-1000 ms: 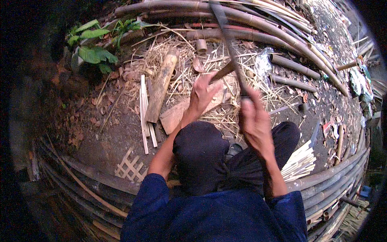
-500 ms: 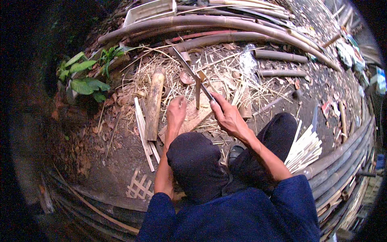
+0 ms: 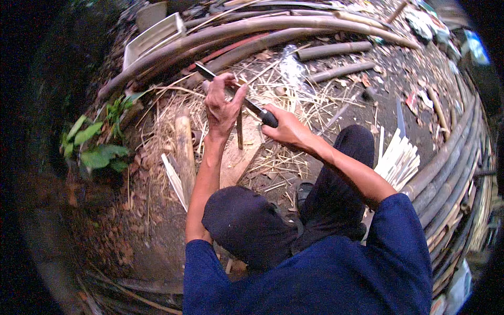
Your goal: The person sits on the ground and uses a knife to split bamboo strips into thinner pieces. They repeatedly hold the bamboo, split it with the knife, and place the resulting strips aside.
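Dark-metal, black-handled long knife (image 3: 254, 106) points toward ten o'clock, gripped by the right hand (image 3: 286, 127); at that hand's nine o'clock a slim brown wooden strip (image 3: 240, 132) runs twelve-to-six, nearer the half-curled left hand (image 3: 222, 109), whose contact is unclear.

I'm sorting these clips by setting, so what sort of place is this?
Likely an outdoor bamboo-working yard: long bamboo poles lie along the far side, a pile of pale split strips sits at right, and a leafy green plant stands at left.
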### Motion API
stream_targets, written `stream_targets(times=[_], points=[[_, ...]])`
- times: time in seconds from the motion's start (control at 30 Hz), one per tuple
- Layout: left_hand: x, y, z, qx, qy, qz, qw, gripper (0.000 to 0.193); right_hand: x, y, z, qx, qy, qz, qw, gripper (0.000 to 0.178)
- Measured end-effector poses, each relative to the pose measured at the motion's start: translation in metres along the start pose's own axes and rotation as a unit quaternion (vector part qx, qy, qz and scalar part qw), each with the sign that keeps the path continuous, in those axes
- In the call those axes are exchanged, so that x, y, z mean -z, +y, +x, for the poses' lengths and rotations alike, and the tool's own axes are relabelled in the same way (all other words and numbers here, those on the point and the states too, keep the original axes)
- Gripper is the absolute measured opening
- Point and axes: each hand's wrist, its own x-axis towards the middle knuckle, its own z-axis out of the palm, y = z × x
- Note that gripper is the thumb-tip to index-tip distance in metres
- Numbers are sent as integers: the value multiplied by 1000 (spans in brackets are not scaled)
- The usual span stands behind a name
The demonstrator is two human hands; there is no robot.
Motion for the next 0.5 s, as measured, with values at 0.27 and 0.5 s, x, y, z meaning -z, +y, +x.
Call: stream_targets(times=[0.27,0.5], points=[[-80,-45,23,-22,125,101,987,40,20,24,21,-19,11,4,1000,34],[-112,-74,46,35,116,27,992,40,34,41,49,-31,10,16,999,30]])
